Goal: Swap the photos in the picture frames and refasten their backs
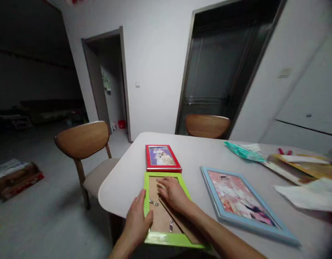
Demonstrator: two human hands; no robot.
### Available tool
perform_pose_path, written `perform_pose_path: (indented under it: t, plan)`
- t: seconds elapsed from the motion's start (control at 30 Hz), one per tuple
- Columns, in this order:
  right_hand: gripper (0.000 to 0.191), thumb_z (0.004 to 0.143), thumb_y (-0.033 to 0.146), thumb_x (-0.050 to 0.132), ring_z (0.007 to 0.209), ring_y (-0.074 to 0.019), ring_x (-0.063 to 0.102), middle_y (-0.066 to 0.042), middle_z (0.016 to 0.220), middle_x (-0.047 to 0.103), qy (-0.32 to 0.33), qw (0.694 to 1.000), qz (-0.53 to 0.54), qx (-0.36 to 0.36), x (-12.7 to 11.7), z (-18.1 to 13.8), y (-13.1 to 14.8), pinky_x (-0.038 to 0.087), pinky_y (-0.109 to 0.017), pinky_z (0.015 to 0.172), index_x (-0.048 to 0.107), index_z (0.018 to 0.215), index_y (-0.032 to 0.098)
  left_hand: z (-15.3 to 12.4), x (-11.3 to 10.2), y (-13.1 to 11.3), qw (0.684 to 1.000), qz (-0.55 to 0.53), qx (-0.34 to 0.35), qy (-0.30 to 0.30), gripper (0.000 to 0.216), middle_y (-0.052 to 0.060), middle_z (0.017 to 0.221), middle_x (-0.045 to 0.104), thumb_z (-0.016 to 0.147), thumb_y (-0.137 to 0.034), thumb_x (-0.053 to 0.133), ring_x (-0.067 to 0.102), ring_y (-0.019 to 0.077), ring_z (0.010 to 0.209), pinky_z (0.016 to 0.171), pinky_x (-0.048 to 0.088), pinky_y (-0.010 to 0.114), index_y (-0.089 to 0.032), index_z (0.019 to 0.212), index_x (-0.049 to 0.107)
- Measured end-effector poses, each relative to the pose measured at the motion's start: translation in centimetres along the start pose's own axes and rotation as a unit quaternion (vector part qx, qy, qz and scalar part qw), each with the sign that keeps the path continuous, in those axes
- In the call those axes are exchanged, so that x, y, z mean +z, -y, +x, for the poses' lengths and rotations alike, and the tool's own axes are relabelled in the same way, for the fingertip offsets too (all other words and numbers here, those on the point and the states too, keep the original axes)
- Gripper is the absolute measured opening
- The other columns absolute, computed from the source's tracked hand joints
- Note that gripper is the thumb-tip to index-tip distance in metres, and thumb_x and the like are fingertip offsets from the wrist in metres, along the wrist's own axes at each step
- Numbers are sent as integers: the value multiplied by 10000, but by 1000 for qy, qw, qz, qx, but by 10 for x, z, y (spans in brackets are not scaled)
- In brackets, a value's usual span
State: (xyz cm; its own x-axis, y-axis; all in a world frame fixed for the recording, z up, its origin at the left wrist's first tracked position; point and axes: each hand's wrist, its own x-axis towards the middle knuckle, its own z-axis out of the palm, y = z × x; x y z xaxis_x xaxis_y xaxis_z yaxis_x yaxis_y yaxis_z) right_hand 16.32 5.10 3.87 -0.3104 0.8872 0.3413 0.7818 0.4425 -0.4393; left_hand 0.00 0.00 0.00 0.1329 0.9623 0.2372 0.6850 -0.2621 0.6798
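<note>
Head view: the green frame (168,238) lies back-up on the table (120,194), beneath both hands, long axis running away; the left hand (137,218), fingers loosely extended, touches its left rail; the right hand (173,193) (grip unclear) bends over the backing's (158,223) far end.

no legible lettering, numbers or signs

A wooden chair (85,138) stands on dim grey floor (60,226) near a white wall (155,61).
</note>
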Motion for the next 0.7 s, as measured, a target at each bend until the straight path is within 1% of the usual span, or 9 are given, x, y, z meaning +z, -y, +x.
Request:
perform_pose_path:
  t: [0.07,0.13,0.27,0.37,0.43,0.5,0.6,0.7]
  plan:
    - [190,750,301,493,835,-165,488,-48,861,573,26,999,2,-25,4,-11,9,339,-263,741,645,779,192,0,1,-1,1000,-2,-4,-3,575,165,1272,401,677,-176,429,367,226,1171,995,267,368,-31,1227,341]
    - [189,741,330,505,814,-165,488,-39,828,569,41,999,-2,-33,6,-19,16,343,-259,714,649,740,207,1,2,-3,1000,-4,-8,-5,568,164,1268,408,675,-177,431,376,224,1165,998,261,367,-36,1220,354]
    - [167,741,305,507,795,-169,485,-40,792,568,35,999,-25,-5,10,-19,25,346,-259,682,646,760,214,1,1,-5,1000,-11,-12,-5,572,161,1266,411,663,-169,438,376,222,1167,1002,256,363,-37,1215,362]
    - [151,742,260,500,802,-175,481,-52,780,570,19,999,-39,12,14,-12,26,348,-266,696,634,737,190,2,-1,-6,1000,-10,-12,-3,577,163,1266,411,653,-160,442,372,223,1169,1005,251,364,-32,1211,367]
    - [141,737,240,502,802,-174,483,-56,779,572,20,999,-23,16,14,-10,24,353,-269,713,628,725,178,2,-1,-6,1000,-7,-12,-1,580,165,1268,408,651,-159,443,369,224,1171,1007,247,368,-30,1211,366]
    - [145,741,233,497,813,-169,488,-54,791,575,37,999,20,5,8,-12,21,361,-268,737,629,757,176,2,-1,-6,1000,-8,-14,0,584,165,1271,403,650,-158,443,366,221,1173,1007,244,370,-29,1214,361]
    - [172,744,229,488,874,-157,487,-53,891,565,77,992,102,-21,-11,-24,13,363,-268,797,623,843,184,1,-2,-6,1000,-21,-20,-4,581,151,1272,408,651,-167,453,371,214,1170,1006,247,363,-52,1214,367]
    - [198,675,203,552,982,-167,458,-52,1051,506,152,978,141,-31,-34,-42,6,346,-285,860,623,860,203,1,-2,-6,999,-42,-24,-12,581,123,1270,419,642,-165,469,378,208,1165,1005,249,354,-94,1211,381]
